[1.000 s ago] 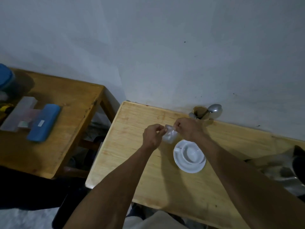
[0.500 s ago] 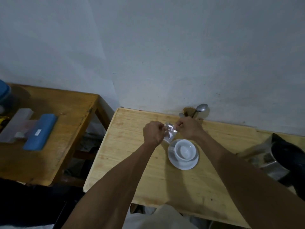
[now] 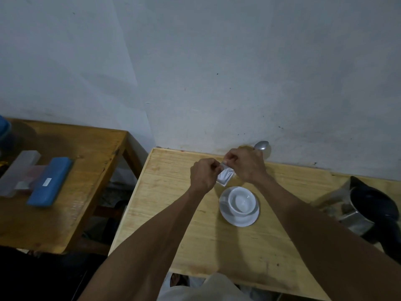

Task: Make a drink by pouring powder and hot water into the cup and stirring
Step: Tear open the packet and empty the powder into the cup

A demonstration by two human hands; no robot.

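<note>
A small white powder sachet hangs between my two hands above the light wooden table. My left hand pinches its top left corner and my right hand pinches its top right corner. Just below the sachet stands a white cup, empty inside, on a white saucer. A metal spoon stands upright against the wall behind my right hand. A steel kettle with a black lid and handle sits at the table's right edge.
A darker wooden table stands to the left across a gap, carrying a blue case and a translucent box. A blue container shows at the far left edge. The white wall runs close behind both tables.
Both hands stay pinched on the sachet top and have lifted slightly away from the cup. The view has shifted, bringing the kettle further into sight.
</note>
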